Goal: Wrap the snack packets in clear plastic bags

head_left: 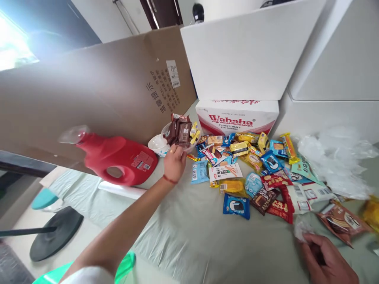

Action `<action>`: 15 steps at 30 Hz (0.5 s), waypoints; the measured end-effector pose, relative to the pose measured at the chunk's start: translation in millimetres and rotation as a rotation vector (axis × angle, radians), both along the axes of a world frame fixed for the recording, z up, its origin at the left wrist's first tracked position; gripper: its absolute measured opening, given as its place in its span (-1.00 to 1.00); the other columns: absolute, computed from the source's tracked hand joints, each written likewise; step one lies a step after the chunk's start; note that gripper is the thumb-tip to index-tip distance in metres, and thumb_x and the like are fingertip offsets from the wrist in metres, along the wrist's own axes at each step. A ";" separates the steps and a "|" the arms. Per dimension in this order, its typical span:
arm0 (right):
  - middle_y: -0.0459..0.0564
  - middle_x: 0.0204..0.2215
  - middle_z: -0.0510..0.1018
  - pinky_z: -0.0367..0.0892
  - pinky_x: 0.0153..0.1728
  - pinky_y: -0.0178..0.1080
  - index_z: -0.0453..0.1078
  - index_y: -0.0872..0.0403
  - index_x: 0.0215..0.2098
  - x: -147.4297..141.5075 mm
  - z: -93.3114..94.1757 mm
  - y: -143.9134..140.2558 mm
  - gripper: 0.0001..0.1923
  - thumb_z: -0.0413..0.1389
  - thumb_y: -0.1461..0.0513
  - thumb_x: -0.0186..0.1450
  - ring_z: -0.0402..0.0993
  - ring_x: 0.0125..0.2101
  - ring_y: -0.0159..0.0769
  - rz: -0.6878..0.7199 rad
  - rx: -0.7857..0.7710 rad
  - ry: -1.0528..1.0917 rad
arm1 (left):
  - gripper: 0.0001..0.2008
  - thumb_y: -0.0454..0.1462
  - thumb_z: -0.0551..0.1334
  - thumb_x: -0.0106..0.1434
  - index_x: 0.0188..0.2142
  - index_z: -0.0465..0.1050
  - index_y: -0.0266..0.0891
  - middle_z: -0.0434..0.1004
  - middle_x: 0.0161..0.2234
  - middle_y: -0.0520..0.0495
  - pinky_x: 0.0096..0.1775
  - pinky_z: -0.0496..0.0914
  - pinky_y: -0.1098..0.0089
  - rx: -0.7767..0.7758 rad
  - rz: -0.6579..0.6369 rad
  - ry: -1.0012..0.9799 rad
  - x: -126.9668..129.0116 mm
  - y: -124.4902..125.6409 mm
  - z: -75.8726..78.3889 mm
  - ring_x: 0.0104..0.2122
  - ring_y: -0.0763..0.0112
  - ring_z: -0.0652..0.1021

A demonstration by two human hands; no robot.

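Note:
My left hand point(175, 163) reaches out to a clear plastic bowl point(194, 148) and its closed fingers are at the front rim. Brown-wrapped snacks point(184, 132) and a small yellow packet point(194, 134) fill the bowl. At the lower right, my right hand point(328, 258) is closed, pinching a small crumpled piece of clear plastic point(302, 228). Between the hands lies a spread of wrapped snacks, with a blue packet point(236, 206) at its front and a brown packet point(343, 221) near my right hand.
A red detergent jug point(124, 157) lies on its side at the left, near a white bowl point(158, 145). Behind stand a cardboard panel point(118, 86), a Wahaha box point(237, 118) and white boxes point(242, 55). Clear plastic bags point(337, 161) lie at right on the green cloth point(192, 228).

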State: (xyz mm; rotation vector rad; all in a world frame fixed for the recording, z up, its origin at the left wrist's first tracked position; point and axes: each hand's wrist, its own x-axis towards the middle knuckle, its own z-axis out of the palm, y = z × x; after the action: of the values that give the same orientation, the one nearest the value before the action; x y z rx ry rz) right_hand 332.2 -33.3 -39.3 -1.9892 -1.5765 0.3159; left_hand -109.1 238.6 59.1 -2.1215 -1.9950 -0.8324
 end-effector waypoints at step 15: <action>0.03 -0.19 0.64 0.43 -0.22 -0.22 0.53 0.03 -0.04 -17.1 19.5 7.3 -0.55 0.12 -0.10 0.33 0.53 -0.26 -0.16 -0.076 0.048 0.559 | -0.59 -0.42 0.03 0.43 -0.56 -0.01 -0.19 -0.08 -0.67 0.20 -0.67 -0.09 0.55 -0.492 -0.181 -2.174 146.1 -37.3 60.9 -0.74 0.64 0.02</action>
State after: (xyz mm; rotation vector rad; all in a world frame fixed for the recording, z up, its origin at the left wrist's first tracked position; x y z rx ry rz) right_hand 315.2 -26.0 -19.8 -1.7169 -1.1368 0.7239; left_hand 37.0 201.3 120.0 -0.8370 -2.2747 -4.0465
